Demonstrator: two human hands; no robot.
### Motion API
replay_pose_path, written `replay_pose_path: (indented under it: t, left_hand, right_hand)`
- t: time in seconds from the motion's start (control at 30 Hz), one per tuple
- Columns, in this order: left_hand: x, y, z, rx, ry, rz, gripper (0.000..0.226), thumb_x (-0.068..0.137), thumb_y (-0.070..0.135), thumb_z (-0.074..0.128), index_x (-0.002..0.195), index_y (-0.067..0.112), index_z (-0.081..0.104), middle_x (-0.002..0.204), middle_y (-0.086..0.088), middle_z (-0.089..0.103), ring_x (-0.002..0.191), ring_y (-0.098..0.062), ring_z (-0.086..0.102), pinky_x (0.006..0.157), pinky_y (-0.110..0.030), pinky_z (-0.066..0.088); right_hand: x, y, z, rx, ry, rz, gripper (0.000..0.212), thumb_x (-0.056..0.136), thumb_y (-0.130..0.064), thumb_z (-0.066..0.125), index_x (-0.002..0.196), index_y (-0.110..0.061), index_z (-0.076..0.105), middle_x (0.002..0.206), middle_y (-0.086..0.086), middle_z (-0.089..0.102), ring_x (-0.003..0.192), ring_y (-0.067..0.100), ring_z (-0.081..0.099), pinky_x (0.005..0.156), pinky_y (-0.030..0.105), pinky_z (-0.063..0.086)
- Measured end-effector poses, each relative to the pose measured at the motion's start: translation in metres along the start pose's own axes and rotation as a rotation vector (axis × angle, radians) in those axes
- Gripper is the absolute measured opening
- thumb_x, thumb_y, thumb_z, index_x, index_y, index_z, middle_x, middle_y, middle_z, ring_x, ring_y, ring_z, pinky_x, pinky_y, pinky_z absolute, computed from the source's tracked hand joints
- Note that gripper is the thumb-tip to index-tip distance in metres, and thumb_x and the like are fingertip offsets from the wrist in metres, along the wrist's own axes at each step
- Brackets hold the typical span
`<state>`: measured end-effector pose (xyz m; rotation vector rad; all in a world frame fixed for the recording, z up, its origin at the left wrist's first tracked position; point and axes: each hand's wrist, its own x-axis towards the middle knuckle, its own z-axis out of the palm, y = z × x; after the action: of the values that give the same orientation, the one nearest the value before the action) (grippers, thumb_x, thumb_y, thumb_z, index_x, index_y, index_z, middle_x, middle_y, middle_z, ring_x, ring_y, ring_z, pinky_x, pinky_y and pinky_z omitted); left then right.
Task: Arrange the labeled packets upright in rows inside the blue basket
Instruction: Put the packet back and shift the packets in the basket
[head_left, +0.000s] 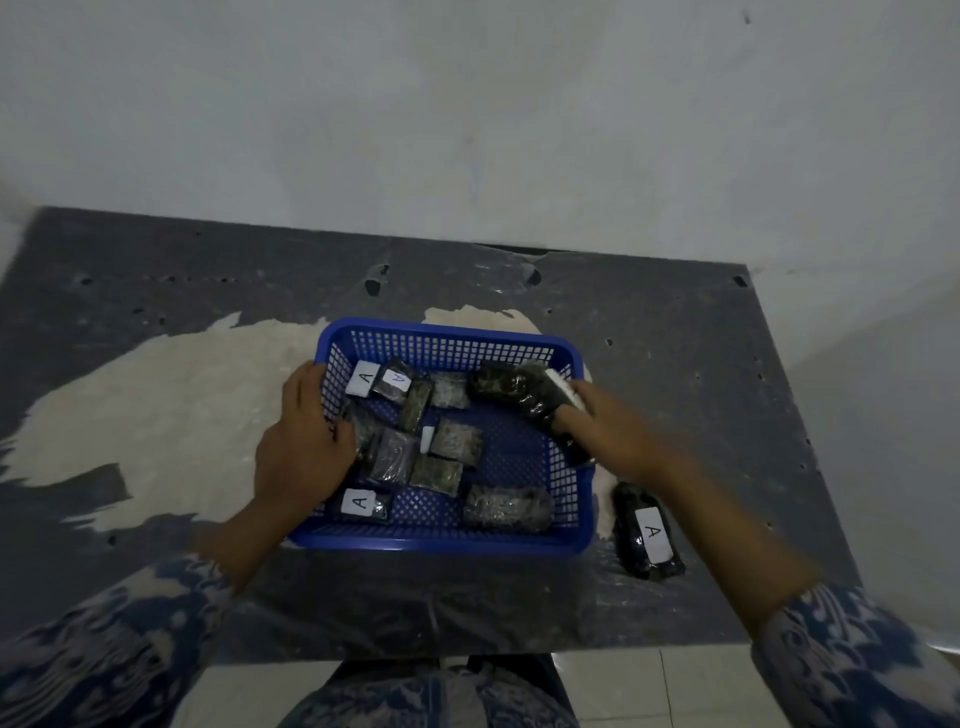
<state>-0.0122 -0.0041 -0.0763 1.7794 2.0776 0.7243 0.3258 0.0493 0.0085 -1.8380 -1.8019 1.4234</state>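
Note:
The blue basket stands mid-table and holds several dark clear-wrapped packets lying loosely, some showing white labels marked A. My left hand rests over the basket's left rim, its fingers curled down onto packets at the left side. My right hand reaches over the right rim and grips a dark packet with a white label, held tilted above the basket's right side. One more labeled packet lies flat on the table just right of the basket.
The grey table has worn pale patches and small holes. A white wall runs behind it. The table's front edge is near my body, with tiled floor below.

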Motion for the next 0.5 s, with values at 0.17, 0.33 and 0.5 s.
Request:
replay_pose_path:
  t: [0.17, 0.33, 0.5]
  left_hand:
    - [0.000, -0.002, 0.001, -0.005, -0.003, -0.017, 0.068, 0.088, 0.018, 0.062, 0.148, 0.016, 0.029, 0.153, -0.006, 0.033, 0.075, -0.028, 0.061, 0.055, -0.035, 0.051]
    - [0.001, -0.005, 0.002, 0.017, -0.004, -0.020, 0.068, 0.088, 0.018, 0.061, 0.148, 0.015, 0.030, 0.153, -0.006, 0.033, 0.064, -0.027, 0.059, 0.049, -0.034, 0.050]
    - [0.001, -0.006, 0.003, 0.020, 0.004, -0.018, 0.066, 0.088, 0.018, 0.061, 0.147, 0.014, 0.031, 0.153, -0.005, 0.033, 0.062, -0.025, 0.058, 0.046, -0.035, 0.050]
  right_hand:
    - [0.027, -0.003, 0.045, -0.034, -0.241, 0.105, 0.051, 0.071, -0.058, 0.056, 0.114, -0.030, 0.051, 0.104, 0.000, 0.064, 0.092, 0.020, 0.065, 0.081, 0.040, 0.055]
    - [0.045, -0.001, 0.077, -0.022, -0.241, 0.174, 0.066, 0.068, -0.064, 0.053, 0.122, -0.027, 0.045, 0.104, -0.002, 0.062, 0.091, 0.019, 0.061, 0.075, 0.038, 0.048]
    - [0.050, -0.010, 0.088, 0.004, -0.352, 0.120, 0.037, 0.074, -0.051, 0.059, 0.103, -0.030, 0.050, 0.099, 0.000, 0.058, 0.084, 0.018, 0.055, 0.070, 0.036, 0.041]
